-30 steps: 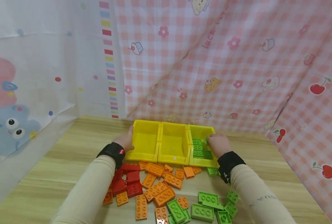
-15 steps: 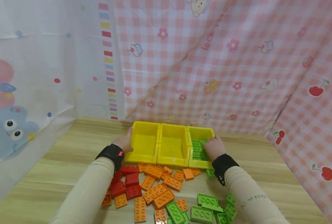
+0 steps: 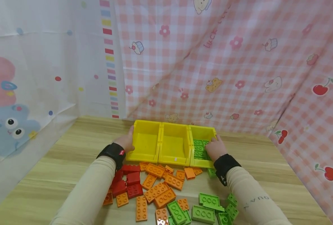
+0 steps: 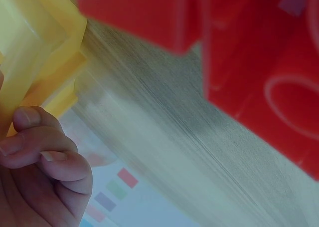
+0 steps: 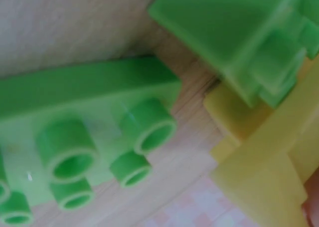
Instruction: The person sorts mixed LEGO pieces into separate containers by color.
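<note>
"Luck" is readable on the checked curtain [image 3: 166,62]. The yellow tray [image 3: 174,145] lies on the tabletop [image 3: 71,150], long axis left to right, openings upward. The left hand [image 3: 125,142] has its grip clamped on the left end; the right hand's [image 3: 216,149], at the right end, I cannot tell.

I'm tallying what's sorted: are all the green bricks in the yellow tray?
No, several green bricks lie on the wooden tabletop in front of the yellow tray.
</note>
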Demonstrator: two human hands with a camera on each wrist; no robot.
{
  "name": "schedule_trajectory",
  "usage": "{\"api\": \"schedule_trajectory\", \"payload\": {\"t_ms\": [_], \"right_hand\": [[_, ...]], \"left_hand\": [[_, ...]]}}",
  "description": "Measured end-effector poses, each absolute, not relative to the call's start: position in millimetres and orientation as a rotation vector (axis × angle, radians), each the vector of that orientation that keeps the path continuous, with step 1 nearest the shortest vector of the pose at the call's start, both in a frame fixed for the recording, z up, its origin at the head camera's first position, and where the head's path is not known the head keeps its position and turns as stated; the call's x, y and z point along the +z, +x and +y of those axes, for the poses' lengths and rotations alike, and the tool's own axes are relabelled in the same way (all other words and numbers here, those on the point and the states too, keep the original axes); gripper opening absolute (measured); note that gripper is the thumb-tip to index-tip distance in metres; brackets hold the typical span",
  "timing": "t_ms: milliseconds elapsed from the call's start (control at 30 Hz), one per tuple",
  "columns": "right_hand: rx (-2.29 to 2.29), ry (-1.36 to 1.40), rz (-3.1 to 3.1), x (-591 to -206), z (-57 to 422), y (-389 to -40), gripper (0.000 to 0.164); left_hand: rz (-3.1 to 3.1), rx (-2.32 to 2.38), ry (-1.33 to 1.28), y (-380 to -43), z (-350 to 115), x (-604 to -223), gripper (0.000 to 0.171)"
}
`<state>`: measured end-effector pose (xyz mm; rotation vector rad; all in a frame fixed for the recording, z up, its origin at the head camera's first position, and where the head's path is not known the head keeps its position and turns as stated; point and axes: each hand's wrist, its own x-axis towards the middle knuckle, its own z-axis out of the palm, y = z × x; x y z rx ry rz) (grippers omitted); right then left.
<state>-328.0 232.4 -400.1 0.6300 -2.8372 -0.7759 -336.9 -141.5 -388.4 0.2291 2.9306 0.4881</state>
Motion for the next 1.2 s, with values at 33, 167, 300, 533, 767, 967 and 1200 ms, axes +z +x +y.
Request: {"api": "schedule_trajectory", "payload": {"t_ms": [33,167,300,533,767,967,1200], "right_hand": [[-0.779,0.632,-2.843,-399,232,-327,0.015],[-0.774,0.656,-2.866,-396,231,-323,0.016],[-0.573,0.702,-2.87,-392,235,-315,0.015],[0.059,0.998,-2.692,-379,244,-273,0.012],[0.428,1.166,-3.094,-366,241,-215,0.02],[0.473,1.243,-3.237,-374,239,-191,0.025],[0.467,1.269,-3.213,-383,249,-187,0.023]], "left_hand": [[2.93,0.486,0.237,-337,-142,-388,0.095],[2.92,0.491,0.246,-337,-143,-389,0.095],[2.899,0.5,0.204,-338,-142,-391,0.095],[2.878,0.492,0.212,-342,-143,-393,0.096],[2.875,0.471,0.24,-341,-145,-386,0.096],[2.886,0.459,0.247,-338,-146,-381,0.095],[2.885,0.463,0.234,-337,-141,-383,0.093]]}}
